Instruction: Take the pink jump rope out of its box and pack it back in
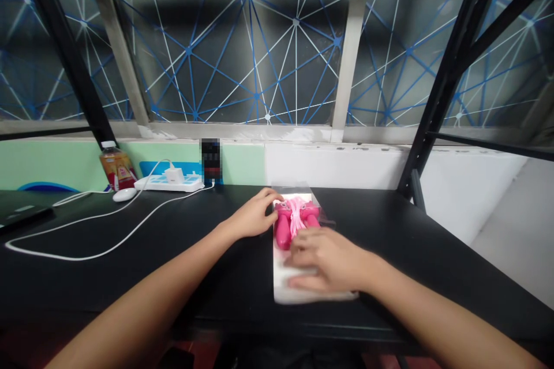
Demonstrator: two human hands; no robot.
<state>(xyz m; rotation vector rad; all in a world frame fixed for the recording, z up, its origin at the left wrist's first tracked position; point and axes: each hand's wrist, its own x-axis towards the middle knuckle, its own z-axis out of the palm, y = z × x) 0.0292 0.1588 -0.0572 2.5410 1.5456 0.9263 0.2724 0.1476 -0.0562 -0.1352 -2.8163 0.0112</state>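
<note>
A clear plastic package (296, 194) lies on the black table (182, 277), with pink handles and a coiled pink cord (296, 216) inside and a white backing showing at its near end. My left hand (253, 216) rests against the package's left edge, fingers curved around its side. My right hand (324, 259) lies flat on the package's near half, fingers stretched out to the left and covering part of the handles.
At the back left stand a white power strip (171, 183) with a plugged charger, a white mouse (124, 194), a drink bottle (116, 166) and a trailing white cable (108, 248). A black shelf frame (441, 98) rises at the right. The table's near edge is close.
</note>
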